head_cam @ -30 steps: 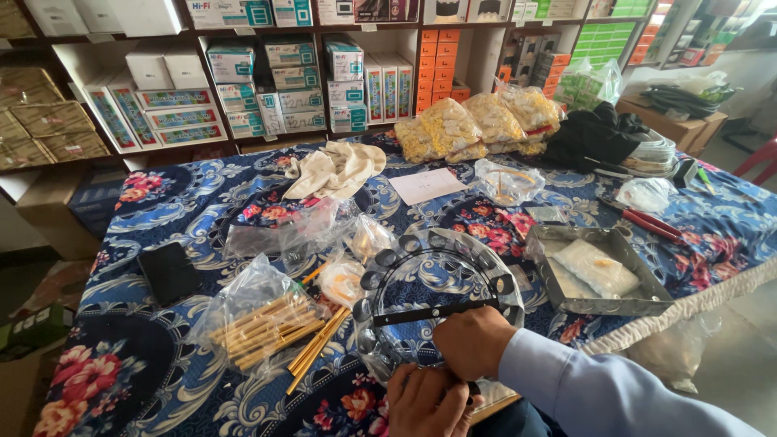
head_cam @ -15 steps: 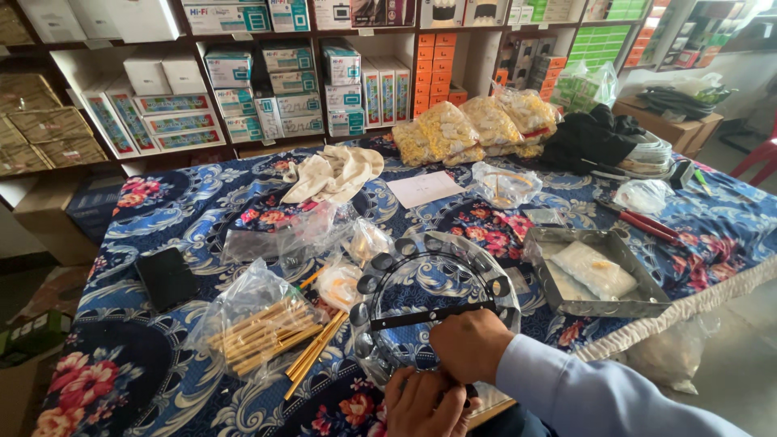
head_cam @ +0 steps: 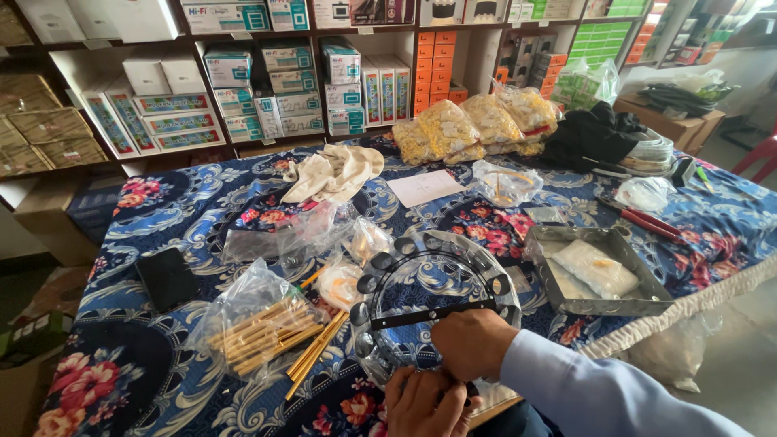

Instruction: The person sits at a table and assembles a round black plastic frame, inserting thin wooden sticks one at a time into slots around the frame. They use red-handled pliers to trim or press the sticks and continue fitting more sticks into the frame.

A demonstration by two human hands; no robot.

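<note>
Hands meet at the near edge of the worktop (head_cam: 162, 202); right hand (head_cam: 473, 344) has its grip closed over the ring frame (head_cam: 433, 303); left hand (head_cam: 421, 405) pinches its lower rim; brass rods (head_cam: 267, 340) lie just left.

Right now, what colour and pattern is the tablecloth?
Blue tablecloth with pink-red flowers and pale scrolls; head view.

Glossy metal ring (head_cam: 437, 267); clear plastic bag (head_cam: 251, 311); patterned cloth tablecloth (head_cam: 162, 218).
</note>
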